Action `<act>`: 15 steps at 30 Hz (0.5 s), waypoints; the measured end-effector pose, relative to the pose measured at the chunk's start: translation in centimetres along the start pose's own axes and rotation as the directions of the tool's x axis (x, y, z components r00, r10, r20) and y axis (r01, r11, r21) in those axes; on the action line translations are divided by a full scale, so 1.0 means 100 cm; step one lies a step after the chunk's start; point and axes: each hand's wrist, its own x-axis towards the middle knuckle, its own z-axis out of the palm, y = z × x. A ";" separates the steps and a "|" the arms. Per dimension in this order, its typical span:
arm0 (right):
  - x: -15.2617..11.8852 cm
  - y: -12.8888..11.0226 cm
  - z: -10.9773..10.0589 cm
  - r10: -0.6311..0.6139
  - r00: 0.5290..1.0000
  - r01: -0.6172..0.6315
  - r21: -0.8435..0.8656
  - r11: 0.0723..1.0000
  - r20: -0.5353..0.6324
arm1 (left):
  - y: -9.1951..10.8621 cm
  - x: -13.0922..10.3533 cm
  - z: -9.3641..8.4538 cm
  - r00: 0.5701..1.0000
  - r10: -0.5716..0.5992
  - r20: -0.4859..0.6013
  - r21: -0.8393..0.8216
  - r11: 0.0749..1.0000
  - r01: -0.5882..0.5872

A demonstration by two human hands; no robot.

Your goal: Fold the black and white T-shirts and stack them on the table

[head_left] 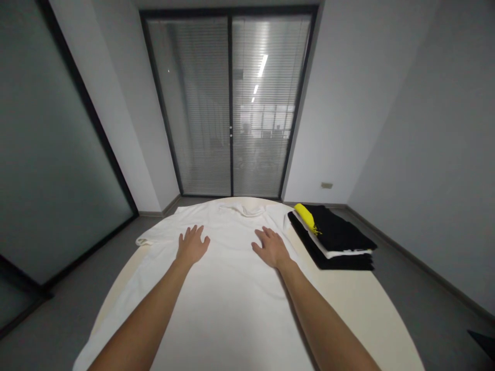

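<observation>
A white T-shirt [232, 288] lies spread over the table, its collar at the far edge and one sleeve reaching out to the left. My left hand [192, 245] rests palm down on the upper left part of the shirt, fingers spread. On the upper right part, my right hand [271, 247] lies the same way, fingers apart. Neither hand grips the cloth. The near end of the shirt runs out of view at the bottom, partly behind my forearms.
A stack of folded black and white clothes [340, 232] with a yellow patch on top sits at the table's right edge. The pale, rounded table [359, 309] shows on the right. Beyond stand glass doors [232, 113] with blinds.
</observation>
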 end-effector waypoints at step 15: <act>-0.027 -0.016 0.003 0.104 0.985 -0.099 -0.042 0.994 0.136 | -0.005 -0.029 -0.010 0.988 -0.050 0.146 0.059 0.997 0.042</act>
